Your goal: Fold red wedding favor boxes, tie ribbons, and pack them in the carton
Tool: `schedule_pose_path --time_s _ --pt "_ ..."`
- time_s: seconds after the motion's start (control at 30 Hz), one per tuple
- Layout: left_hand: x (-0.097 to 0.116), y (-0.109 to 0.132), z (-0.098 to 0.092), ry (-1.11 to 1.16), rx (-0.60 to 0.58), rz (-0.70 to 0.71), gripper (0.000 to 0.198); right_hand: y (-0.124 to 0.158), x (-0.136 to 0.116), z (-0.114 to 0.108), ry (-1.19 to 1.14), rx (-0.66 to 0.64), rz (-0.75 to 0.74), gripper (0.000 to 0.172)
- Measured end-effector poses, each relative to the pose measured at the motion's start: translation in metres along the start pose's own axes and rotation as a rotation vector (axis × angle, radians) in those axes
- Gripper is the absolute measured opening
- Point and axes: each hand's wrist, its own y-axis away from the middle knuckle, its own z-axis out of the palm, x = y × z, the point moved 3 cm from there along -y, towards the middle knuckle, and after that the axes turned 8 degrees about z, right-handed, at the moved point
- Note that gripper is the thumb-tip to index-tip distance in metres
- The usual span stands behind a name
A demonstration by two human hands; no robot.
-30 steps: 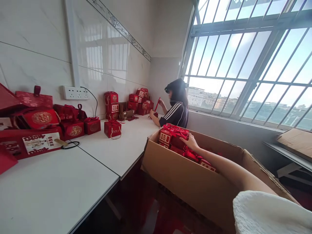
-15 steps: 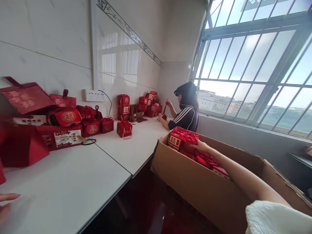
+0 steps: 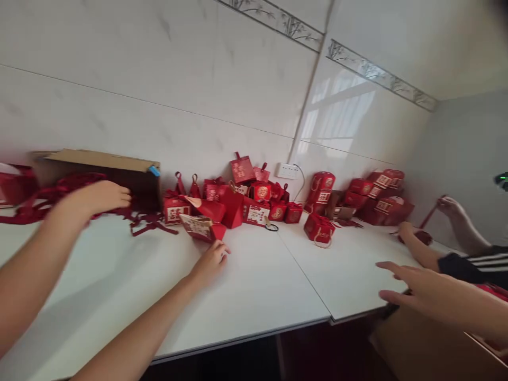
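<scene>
My left hand [image 3: 209,261] is low over the white table [image 3: 254,286], fingers loosely bent and apart, just in front of a tilted red gift box [image 3: 203,228] with a raised flap. Whether the fingertips touch that box I cannot tell. My right hand [image 3: 416,283] hangs on the right with thumb and fingers spread, holding nothing. Its forearm passes over the cardboard carton [image 3: 420,344]. Behind my left hand stand several red boxes, among them a pointed one [image 3: 232,206] and a small one with a rope handle [image 3: 319,228].
Another person's arm [image 3: 35,254] reaches from the left over dark red ribbons [image 3: 153,221] by an open cardboard box [image 3: 103,159]. A co-worker at the right handles a red ribbon [image 3: 428,214]. Stacked red boxes [image 3: 383,193] and a power strip [image 3: 288,170] are along the wall.
The view has swung left. My right hand has left the red boxes in the carton and come out empty. Another person's arm and the ribbons have come into view.
</scene>
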Motion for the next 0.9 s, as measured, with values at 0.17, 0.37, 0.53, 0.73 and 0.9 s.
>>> schedule_pose_path --time_s 0.17,0.37,0.53,0.73,0.9 --pt "0.0 0.005 0.0 -0.032 0.046 0.049 0.025 0.004 -0.163 0.072 0.069 -0.312 -0.505 0.038" --pt "-0.001 0.007 0.001 -0.085 0.133 0.148 0.02 0.014 -0.322 0.135 -0.382 -0.254 -0.741 0.043" --pt "0.002 0.007 -0.004 -0.134 0.221 0.22 0.016 0.007 -0.382 0.168 -0.648 -0.352 -0.609 0.013" --pt "0.013 0.007 -0.028 -0.112 0.503 0.283 0.022 -0.011 -0.363 0.151 -0.858 -0.152 -0.505 0.011" --pt "0.011 0.006 -0.042 -0.129 0.816 0.213 0.033 -0.011 -0.328 0.155 -1.131 0.018 -0.456 0.02"
